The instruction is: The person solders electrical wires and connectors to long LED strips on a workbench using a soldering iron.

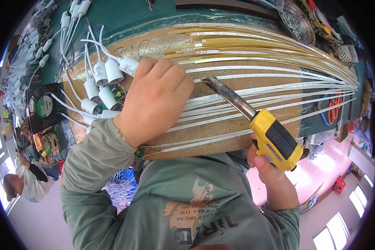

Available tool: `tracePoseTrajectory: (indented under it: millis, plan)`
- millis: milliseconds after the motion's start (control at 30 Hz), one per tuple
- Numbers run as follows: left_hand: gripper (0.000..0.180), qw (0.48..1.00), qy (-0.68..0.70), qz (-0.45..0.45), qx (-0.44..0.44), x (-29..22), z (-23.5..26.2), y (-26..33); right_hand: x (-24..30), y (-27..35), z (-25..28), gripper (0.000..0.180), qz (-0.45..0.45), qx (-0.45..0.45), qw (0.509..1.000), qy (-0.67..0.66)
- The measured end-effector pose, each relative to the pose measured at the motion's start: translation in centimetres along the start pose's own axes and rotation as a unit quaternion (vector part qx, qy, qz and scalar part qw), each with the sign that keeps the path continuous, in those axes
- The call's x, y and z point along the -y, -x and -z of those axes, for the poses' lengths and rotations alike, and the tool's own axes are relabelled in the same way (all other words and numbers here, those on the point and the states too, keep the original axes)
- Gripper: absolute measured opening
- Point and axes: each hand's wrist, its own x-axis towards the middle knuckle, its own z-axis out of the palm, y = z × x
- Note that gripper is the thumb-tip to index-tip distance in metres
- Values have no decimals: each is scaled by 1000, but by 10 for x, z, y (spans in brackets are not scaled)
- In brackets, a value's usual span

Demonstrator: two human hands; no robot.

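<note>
Across the brown board (233, 143) on the green table (129, 12), long white strips (262, 88) dotted with small components are laid side by side, with their far ends drawn close together at the right. Among them, on the upper part of the board, yellow-backed strips (254, 51) are grouped. The left hand (154, 98) is held low over the near ends of the white strips, its back turned up and its fingers curled under; the fingertips are hidden, so whether anything is pinched cannot be told. By the right hand (266, 164), a yellow-and-black soldering gun (277, 139) is gripped at its handle, and its metal barrel is pointed up and to the left. The dark tip is placed over a white strip just beside the left hand; whether the strip is touched cannot be made out. To the left of the left hand, white cylindrical housings (113, 71) with white cables are clustered, and a small green circuit board (120, 95) is partly seen among them. Farther left, a black fan (43, 106) is stood near the table's edge.
</note>
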Motion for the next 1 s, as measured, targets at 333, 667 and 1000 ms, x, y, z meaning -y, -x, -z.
tracePoseTrajectory:
  millis: [333, 667, 1000]
  plan:
    - [25, 1000, 3, 3, 9, 0, 2, -1, -4, -5, -10, 49, 4, -15, 999, 41]
    - [24, 1000, 9, 4, 9, 1, 1, 0, -6, -6, -12, 55, 28, -20, 997, 63]
    - [24, 1000, 15, 6, 17, -2, 4, -5, 11, -17, -6, 67, 46, -91, 994, -47]
